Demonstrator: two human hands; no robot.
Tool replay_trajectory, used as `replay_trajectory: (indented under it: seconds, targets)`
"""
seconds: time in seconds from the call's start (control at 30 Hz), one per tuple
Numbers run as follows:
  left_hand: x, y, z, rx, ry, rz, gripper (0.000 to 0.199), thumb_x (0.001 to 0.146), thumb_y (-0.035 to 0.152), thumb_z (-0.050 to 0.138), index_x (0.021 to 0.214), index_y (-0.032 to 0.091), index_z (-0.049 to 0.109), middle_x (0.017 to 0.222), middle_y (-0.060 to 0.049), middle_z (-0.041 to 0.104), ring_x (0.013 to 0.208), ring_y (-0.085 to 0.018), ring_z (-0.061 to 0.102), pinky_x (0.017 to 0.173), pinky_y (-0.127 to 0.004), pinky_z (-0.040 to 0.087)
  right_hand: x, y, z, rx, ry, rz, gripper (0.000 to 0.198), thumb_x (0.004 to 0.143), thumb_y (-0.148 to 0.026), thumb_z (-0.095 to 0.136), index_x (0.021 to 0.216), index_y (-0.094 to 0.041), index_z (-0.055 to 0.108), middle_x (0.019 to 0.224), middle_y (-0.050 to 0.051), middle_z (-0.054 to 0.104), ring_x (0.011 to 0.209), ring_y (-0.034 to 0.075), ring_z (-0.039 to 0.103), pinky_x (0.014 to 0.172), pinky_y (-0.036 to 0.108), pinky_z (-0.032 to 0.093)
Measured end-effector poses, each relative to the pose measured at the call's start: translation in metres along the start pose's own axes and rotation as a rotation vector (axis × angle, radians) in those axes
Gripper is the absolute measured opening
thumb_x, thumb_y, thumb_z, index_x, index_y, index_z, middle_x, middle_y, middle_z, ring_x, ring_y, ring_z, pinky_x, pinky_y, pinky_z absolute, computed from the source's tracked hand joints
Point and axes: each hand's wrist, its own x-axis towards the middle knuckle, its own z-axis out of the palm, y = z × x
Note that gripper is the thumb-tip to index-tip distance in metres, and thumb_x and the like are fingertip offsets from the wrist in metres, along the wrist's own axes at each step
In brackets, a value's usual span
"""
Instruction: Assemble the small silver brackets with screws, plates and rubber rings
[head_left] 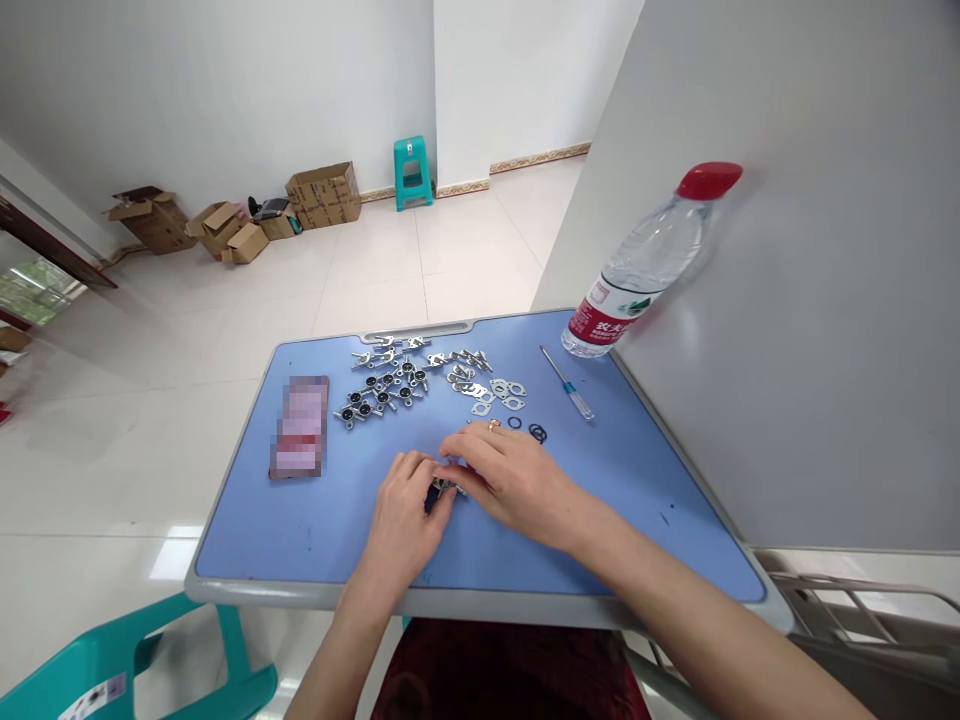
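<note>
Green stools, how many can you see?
2. One stool stands by the back wall. The other stool is at the lower left, partly cut off. A green sliver shows below the table, so another may be hidden there.

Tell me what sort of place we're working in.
Probably a plain indoor room serving as a makeshift small-parts workspace: small metal parts and what looks like a screwdriver lie on a blue table, and cardboard boxes stand beyond it.

On the bottle (pixel 651 255), the red-and-white label (pixel 611 310) reads "农夫", with "NONGFU" beneath.
</note>
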Motion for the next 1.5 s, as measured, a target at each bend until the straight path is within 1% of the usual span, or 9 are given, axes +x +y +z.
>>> replay_trajectory:
  seconds: [0.2,0.3,0.43,0.53,0.77,1.0,1.27,1.37,1.5]
  targets:
    - [0.002,0.002,0.0,-0.021,-0.02,0.023,0.013,0.09,0.012,0.047,0.085,0.021,0.055,0.088,-0.004,0.06,0.081,-0.022,0.052,0.07,-0.035,0.045,-0.002,-0.003,0.008,-0.064,-0.04,0.007,0.023,0.1,-0.015,0.037,0.087,-0.017,0.056,0.07,0.003,0.061,0.058,0.013,0.05,0.051,0.025,0.035]
    - [0.002,0.004,-0.001,-0.029,-0.023,0.006,0.011,0.09,0.014,0.05,0.085,0.021,0.057,0.089,-0.004,0.06,0.082,-0.022,0.052,0.071,-0.035,0.046,-0.001,0.0,0.0,0.002,-0.116,0.045,0.025,0.1,-0.015,0.035,0.101,-0.016,0.06,0.08,0.006,0.065,0.066,0.015,0.057,0.056,0.026,0.042]
    - [0.001,0.004,-0.002,-0.04,-0.025,0.003,0.012,0.087,0.011,0.054,0.09,0.021,0.059,0.09,-0.003,0.06,0.086,-0.021,0.053,0.076,-0.035,0.046,0.0,0.005,-0.017,0.145,-0.194,0.103,0.03,0.1,-0.017,0.035,0.123,-0.017,0.054,0.102,0.01,0.068,0.083,0.019,0.063,0.068,0.031,0.05]
    - [0.001,0.002,-0.001,-0.049,-0.015,0.012,0.012,0.087,0.011,0.055,0.091,0.021,0.059,0.092,-0.003,0.06,0.088,-0.021,0.054,0.077,-0.035,0.046,0.002,0.006,-0.023,0.228,-0.235,0.073,0.032,0.1,-0.014,0.034,0.126,-0.017,0.053,0.105,0.01,0.068,0.088,0.018,0.063,0.073,0.031,0.051]
    - [0.002,0.002,-0.001,-0.021,-0.018,0.009,0.01,0.088,0.012,0.053,0.09,0.02,0.059,0.089,-0.003,0.059,0.085,-0.022,0.052,0.075,-0.036,0.047,0.002,0.005,-0.012,0.028,-0.108,0.054,0.023,0.101,-0.023,0.04,0.099,-0.016,0.062,0.075,0.004,0.062,0.065,0.015,0.054,0.057,0.027,0.04]
    - [0.002,0.003,-0.003,-0.046,-0.007,0.03,0.012,0.091,0.013,0.05,0.092,0.021,0.06,0.093,-0.004,0.061,0.091,-0.022,0.055,0.078,-0.036,0.047,0.001,0.002,-0.014,0.129,-0.196,0.071,0.024,0.1,-0.017,0.037,0.115,-0.016,0.056,0.099,0.009,0.068,0.082,0.017,0.063,0.069,0.03,0.048]
    - [0.001,0.0,-0.004,-0.003,-0.031,0.069,0.013,0.092,0.014,0.048,0.092,0.021,0.059,0.089,-0.004,0.06,0.084,-0.022,0.055,0.074,-0.035,0.046,-0.002,0.007,0.005,0.11,-0.072,0.111,0.025,0.098,-0.015,0.038,0.116,-0.017,0.056,0.098,0.01,0.071,0.085,0.019,0.066,0.072,0.032,0.051]
    - [0.001,-0.001,-0.006,-0.019,-0.046,0.077,0.012,0.092,0.015,0.049,0.095,0.021,0.06,0.094,-0.005,0.062,0.09,-0.022,0.056,0.078,-0.036,0.048,-0.001,0.008,0.008,0.099,-0.046,0.14,0.022,0.097,-0.017,0.041,0.113,-0.016,0.057,0.091,0.009,0.071,0.079,0.019,0.066,0.069,0.031,0.05]
    - [0.004,-0.001,-0.013,-0.102,-0.081,0.077,0.013,0.092,0.017,0.051,0.098,0.021,0.062,0.103,-0.007,0.063,0.098,-0.022,0.058,0.084,-0.037,0.05,0.001,0.011,0.011,0.1,-0.043,0.171,0.027,0.096,-0.014,0.041,0.119,-0.016,0.055,0.095,0.009,0.071,0.081,0.018,0.065,0.071,0.032,0.05]
